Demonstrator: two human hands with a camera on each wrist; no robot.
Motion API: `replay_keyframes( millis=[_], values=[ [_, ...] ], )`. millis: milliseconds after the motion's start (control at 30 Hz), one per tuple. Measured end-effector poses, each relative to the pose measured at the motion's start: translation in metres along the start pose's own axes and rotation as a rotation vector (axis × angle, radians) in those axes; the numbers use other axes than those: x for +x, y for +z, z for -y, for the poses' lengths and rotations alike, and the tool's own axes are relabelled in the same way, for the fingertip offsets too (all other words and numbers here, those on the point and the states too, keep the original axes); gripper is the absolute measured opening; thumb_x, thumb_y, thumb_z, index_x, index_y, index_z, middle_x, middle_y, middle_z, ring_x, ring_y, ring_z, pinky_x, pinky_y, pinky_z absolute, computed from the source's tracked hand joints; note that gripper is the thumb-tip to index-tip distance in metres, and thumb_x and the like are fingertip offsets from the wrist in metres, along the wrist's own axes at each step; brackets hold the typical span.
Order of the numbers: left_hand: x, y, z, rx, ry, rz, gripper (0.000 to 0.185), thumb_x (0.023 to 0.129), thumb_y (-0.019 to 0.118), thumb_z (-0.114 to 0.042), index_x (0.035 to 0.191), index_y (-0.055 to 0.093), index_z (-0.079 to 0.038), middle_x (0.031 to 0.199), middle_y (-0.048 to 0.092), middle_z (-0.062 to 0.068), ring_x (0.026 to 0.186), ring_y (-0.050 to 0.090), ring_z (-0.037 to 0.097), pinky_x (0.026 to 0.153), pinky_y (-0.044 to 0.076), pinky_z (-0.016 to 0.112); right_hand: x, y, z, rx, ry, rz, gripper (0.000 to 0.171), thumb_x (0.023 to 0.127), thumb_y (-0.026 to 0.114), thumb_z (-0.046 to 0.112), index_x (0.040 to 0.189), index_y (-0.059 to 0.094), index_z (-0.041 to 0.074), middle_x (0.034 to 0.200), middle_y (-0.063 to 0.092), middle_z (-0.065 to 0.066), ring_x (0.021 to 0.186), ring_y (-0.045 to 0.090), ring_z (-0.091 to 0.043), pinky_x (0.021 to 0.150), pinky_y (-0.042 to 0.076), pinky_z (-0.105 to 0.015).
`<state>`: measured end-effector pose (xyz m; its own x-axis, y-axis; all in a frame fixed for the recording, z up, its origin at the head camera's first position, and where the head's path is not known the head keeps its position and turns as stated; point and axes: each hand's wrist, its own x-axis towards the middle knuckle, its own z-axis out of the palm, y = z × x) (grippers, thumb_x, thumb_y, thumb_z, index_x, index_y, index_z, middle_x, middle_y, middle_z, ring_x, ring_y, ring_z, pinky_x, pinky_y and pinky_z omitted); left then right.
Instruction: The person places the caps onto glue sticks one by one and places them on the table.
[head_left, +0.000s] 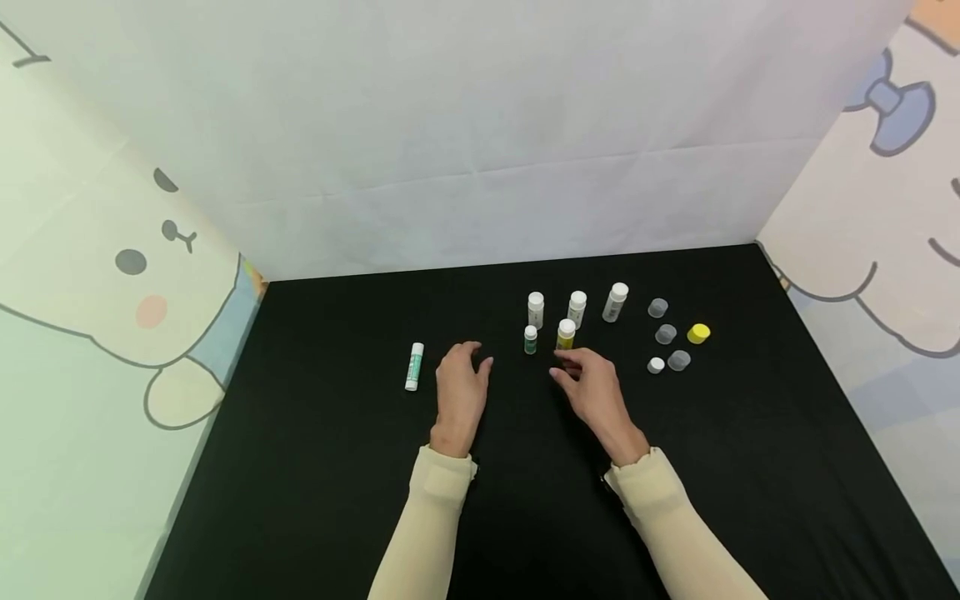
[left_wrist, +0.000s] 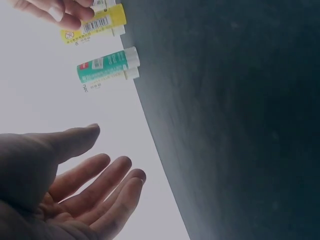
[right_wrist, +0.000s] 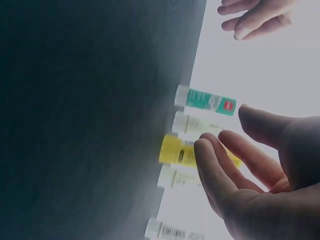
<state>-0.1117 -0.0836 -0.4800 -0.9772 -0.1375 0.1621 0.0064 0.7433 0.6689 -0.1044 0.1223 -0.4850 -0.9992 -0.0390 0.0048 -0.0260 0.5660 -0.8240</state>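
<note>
A black cloth covers the table point(head_left: 315, 500) from the lower edge of the head view up to its middle, and pale sheets printed with cartoon animals stand at the left and right of the frame, with a plain white sheet across the top.

Your right hand point(head_left: 594, 393) sits just right of centre, its fingers point(right_wrist: 215, 170) loosely spread and lightly bent, holding nothing; the fingertips are right beside the yellow tube point(head_left: 566, 335), but whether they touch it cannot be told. That yellow tube stands upright on the cloth, long axis vertical, white cap pointing up. In the right wrist view it shows as a yellow band behind your fingers, and in the left wrist view point(left_wrist: 95, 25) it lies at the upper left of the frame.

Just left of it stands the green tube point(head_left: 530, 340), also upright with a white cap on top. Behind these two, three white tubes stand in a row: one point(head_left: 536, 309), a second point(head_left: 577, 308) and a third point(head_left: 615, 302), the last leaning slightly to the right.

Your left hand point(head_left: 461, 392) rests left of centre with fingers point(left_wrist: 95, 175) relaxed and apart, gripping nothing, near the green tube but apart from it. Farther left a green-and-white stick point(head_left: 414, 366) lies flat, long axis running roughly up and down the frame.

At the right of the group lie loose caps: three clear caps point(head_left: 665, 334), a yellow cap point(head_left: 698, 333) and a white cap point(head_left: 656, 365).
</note>
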Motion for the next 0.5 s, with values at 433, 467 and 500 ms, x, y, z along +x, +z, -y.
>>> replay_keyframes(
  millis=[433,467,500],
  values=[
    [0.001,0.010,-0.005,-0.007,0.015,0.026,0.030,0.097,0.079,-0.009,0.123,0.073,0.004,0.117,0.074,0.019,0.109,0.072,0.035,0.093,0.059,0.048,-0.004,-0.023,-0.015,-0.039,0.025,-0.074,0.030,0.101,0.072,0.005,0.129,0.072,-0.004,0.128,0.068,-0.025,0.113,0.070,-0.041,0.097,0.057,-0.054],
    [0.001,0.010,-0.006,-0.011,0.014,0.030,0.030,0.097,0.079,-0.009,0.124,0.073,0.003,0.118,0.074,0.019,0.110,0.072,0.035,0.094,0.059,0.048,-0.004,-0.025,-0.016,-0.042,0.026,-0.079,0.030,0.101,0.071,0.005,0.130,0.072,-0.004,0.128,0.068,-0.026,0.114,0.070,-0.041,0.097,0.057,-0.055],
    [0.002,0.011,-0.006,-0.014,0.014,0.035,0.031,0.097,0.079,-0.010,0.124,0.073,0.003,0.119,0.074,0.019,0.111,0.072,0.035,0.094,0.059,0.048,-0.004,-0.027,-0.017,-0.047,0.028,-0.084,0.030,0.101,0.071,0.005,0.130,0.072,-0.004,0.128,0.068,-0.026,0.114,0.070,-0.041,0.096,0.057,-0.055]
  ],
)
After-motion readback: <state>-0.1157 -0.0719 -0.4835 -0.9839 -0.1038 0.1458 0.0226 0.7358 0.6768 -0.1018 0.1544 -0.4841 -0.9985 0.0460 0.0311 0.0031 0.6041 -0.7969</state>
